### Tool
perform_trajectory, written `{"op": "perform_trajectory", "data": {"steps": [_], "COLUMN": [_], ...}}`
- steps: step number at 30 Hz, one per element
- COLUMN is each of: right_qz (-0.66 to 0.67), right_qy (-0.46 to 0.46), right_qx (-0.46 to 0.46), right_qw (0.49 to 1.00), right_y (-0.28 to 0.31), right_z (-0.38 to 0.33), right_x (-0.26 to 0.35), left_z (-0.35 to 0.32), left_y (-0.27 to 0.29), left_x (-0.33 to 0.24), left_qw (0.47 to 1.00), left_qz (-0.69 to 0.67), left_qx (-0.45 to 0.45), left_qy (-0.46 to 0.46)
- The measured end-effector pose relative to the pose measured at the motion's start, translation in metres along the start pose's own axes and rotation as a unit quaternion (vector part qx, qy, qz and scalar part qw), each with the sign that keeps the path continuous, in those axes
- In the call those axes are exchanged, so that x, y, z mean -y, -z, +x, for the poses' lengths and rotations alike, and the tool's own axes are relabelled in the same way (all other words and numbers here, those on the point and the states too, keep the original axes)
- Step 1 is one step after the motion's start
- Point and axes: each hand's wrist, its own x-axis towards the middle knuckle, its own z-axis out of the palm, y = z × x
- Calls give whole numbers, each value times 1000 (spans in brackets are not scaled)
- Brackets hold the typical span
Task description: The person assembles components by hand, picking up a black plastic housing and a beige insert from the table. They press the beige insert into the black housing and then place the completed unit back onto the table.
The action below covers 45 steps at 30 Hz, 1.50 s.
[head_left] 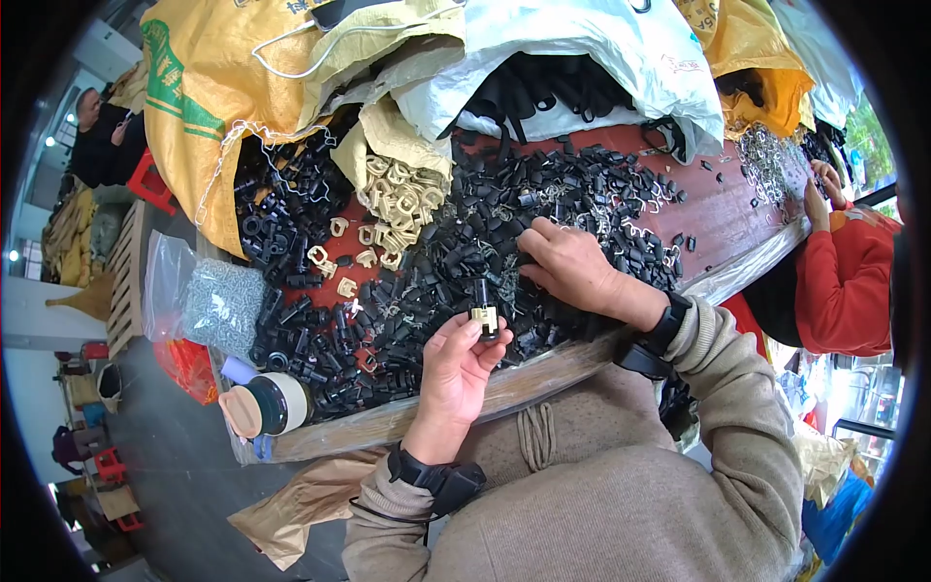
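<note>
Near the table's front edge, my left hand (454, 380) is closed around a small black plastic fitting (482, 293) with a beige clip (484, 318) around its lower part. The fitting stands roughly upright between thumb and fingers. To its right, my right hand (574, 267) reaches down into a heap of small black plastic pieces (572, 184), with thin metal wire clips mixed in. Its fingers are curled together at the heap; whatever they pinch is hidden. Left of the heap, loose beige clips (398, 199) spill from a sack, beside black ring-shaped parts (267, 228).
A clear bag of small metal screws (221, 306) and a lidded cup (279, 403) stand at the left edge. Large yellow (223, 58) and white sacks (601, 44) line the back. At the right, a co-worker in red (853, 276) handles metal pieces (771, 175).
</note>
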Motion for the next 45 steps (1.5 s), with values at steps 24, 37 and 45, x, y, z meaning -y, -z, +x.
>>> {"op": "perform_trajectory", "data": {"steps": [24,37,45], "right_qz": [758,507,363], "right_qy": [-257,-146,-9], "right_qx": [62,144,-40], "right_qw": [597,837,931], "right_y": [19,45,37], "right_z": [-25,-26,-26], "right_x": [18,44,44], "left_z": [8,4,4], "left_y": [-6,-8,-9], "left_x": [8,13,14], "left_qw": [1000,998,995], "left_qz": [18,44,50], "left_qx": [-7,-1,36], "left_qy": [6,33,80]}}
